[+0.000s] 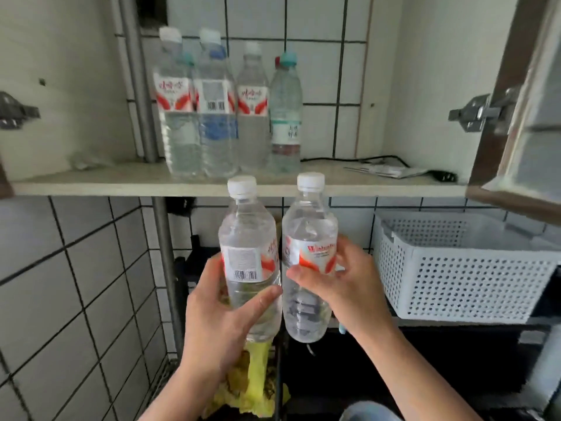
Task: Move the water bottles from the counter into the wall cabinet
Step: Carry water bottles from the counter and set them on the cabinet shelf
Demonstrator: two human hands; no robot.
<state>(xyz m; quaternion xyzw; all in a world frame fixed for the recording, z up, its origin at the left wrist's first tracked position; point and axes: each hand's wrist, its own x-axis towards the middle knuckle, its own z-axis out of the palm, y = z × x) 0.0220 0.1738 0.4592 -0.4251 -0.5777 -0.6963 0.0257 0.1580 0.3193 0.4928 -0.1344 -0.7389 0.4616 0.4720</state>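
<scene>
The open wall cabinet [91, 86] fills the upper half of the view, its top cut off by the frame and its pale shelf [121, 183] running nearly full width. The grey-white tiled wall [76, 284] with dark grout shows behind and below it, crossed by an upright grey pipe [139, 101]. At the right, the cabinet door [516, 101] hangs open, only partly in frame. Below it sits a white perforated basket [470, 278], with its right end cut off. The area beneath the basket is dark and hard to make out. A cluster of water bottles [212, 117] stands at the back of the shelf. Those in the rear row are mostly hidden, showing little more than teal, blue and red caps. Just below the shelf edge, two white-capped bottles are held upright, side by side and almost touching. The left hand [218, 314] has its fingers and thumb wrapped around the left bottle [247, 238]. The right hand [349, 287] is curled around the right bottle [309, 226]. A crumpled yellow cloth [255, 381] lies below, partly covered by the left wrist. Blurred papers [385, 170] and a black cable [443, 176] lie on the shelf's right side.
</scene>
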